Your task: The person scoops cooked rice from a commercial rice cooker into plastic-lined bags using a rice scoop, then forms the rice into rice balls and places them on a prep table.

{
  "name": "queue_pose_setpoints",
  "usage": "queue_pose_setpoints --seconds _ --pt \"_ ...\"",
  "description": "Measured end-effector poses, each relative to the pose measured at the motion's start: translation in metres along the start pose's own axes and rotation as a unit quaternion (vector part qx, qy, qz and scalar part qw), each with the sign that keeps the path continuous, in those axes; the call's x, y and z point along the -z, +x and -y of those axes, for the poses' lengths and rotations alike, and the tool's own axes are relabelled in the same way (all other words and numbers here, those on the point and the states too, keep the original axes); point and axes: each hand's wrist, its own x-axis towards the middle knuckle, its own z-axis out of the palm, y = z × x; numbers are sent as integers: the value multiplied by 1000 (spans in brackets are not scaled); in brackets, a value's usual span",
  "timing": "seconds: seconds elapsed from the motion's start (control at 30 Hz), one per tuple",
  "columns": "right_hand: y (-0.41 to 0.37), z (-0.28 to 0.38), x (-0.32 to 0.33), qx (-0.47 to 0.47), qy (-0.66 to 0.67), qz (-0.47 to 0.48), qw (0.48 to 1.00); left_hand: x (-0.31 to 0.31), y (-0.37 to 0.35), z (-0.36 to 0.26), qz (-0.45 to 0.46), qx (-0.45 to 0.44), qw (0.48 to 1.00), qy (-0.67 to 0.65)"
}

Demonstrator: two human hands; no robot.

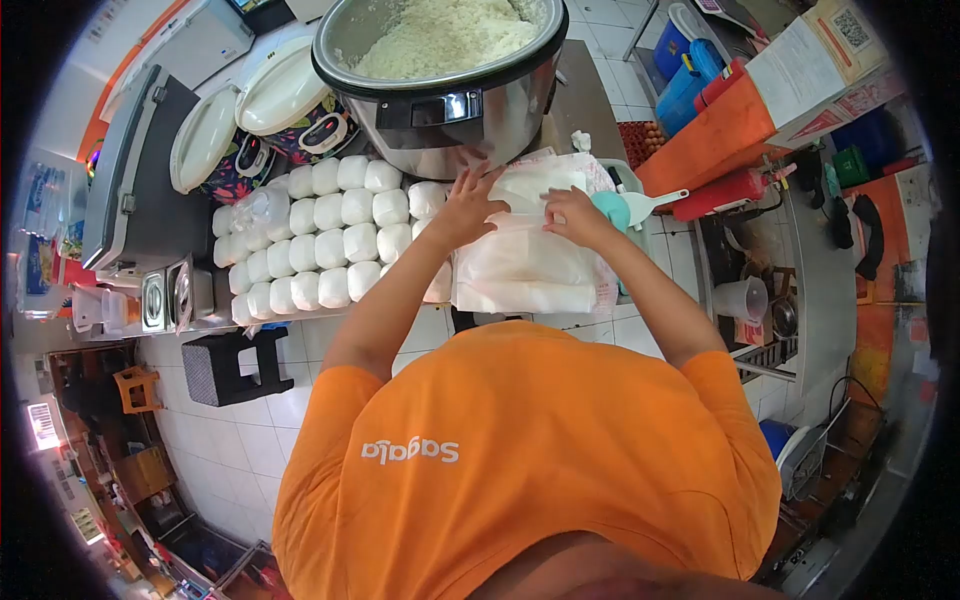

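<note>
A stack of white wrapping paper sheets (pixel 530 270) lies on the table in front of me. At its upper left edge is my left hand (pixel 465 208), open with fingers spread, near the base of the rice cooker. My right hand (pixel 576 216) rests on the right part of the paper, its fingers apart and slightly bent. Neither hand visibly grips anything. Left of the paper, rows of white wrapped packets (pixel 330 214) stand close together, partly behind my left forearm. Beyond my hands stands the large steel rice cooker (pixel 455 125), open and heaped with cooked rice (pixel 450 38).
A white scoop (pixel 655 203) and a turquoise round item (pixel 611 210) lie beside my right hand. Two flower-patterned containers with white lids (pixel 283 86) and a dark grey cooler box (pixel 150 165) stand at the left. A black stool (pixel 233 367) is below the table.
</note>
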Motion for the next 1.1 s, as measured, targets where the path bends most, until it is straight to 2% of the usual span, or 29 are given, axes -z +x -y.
queue_pose_setpoints --seconds 0.03,0.07,0.13,0.17,0.23,0.3,0.37,0.43,0.5,0.6,0.67,0.73,0.77,0.83,0.87,0.93,0.97,1.0,1.03,1.07,1.1 --pt "-2 4 -3 96 -64 -119 986 4 1 -5 -13 -7 1000 23" --pt "-3 15 4 97 -63 -119 986 5 1 -8 -26 -14 999 45" --pt "-8 35 20 12 26 -7 1000 6 -4 -7 -19 -38 999 20" --pt "-13 42 23 11 26 -8 1000 7 -6 -6 -13 -63 998 -4" --pt "-23 52 26 -138 115 137 974 8 -19 -13 -13 -62 998 -26" --pt "-40 56 19 -136 156 116 972 5 -35 -20 -13 -63 997 -47" --pt "-56 48 3 -133 198 98 966 -7 -53 -26 77 -50 994 -60" --pt "-67 37 -18 -76 153 56 984 -18 -68 -33 60 -34 996 -56" --pt "-73 30 -29 -82 165 51 982 -33 -78 -37 42 -20 998 -51" --pt "-76 29 -42 -88 184 48 978 -49 -81 -40 81 66 981 -162" --pt "-77 33 -42 -86 191 50 977 -54 -78 -41 75 71 977 -189" --pt "-80 35 -41 -19 201 1 979 -51 -75 -44 68 74 971 -215" --pt "-79 34 -42 -18 201 2 979 -45 -73 -47 56 59 971 -226" --pt "-73 32 -45 -10 129 60 990 -46 -73 -46 43 42 970 -237" --pt "-68 33 -44 -8 126 58 990 -56 -71 -37 66 73 961 -259" --pt "-54 35 -42 -149 127 128 972 -59 -64 -29 86 103 952 -277" --pt "-47 36 -41 -146 127 125 973 -55 -58 -31 74 200 932 -293" --pt "-41 36 -39 -188 155 77 967 -52 -52 -33 61 296 902 -307" --pt "-37 35 -40 -231 184 32 955 -53 -48 -35 63 296 903 -306" --pt "-34 31 -43 -233 186 32 954 -54 -43 -36 19 287 933 -217" --pt "-29 27 -46 -195 102 4 975 -54 -38 -35 -25 274 953 -126"
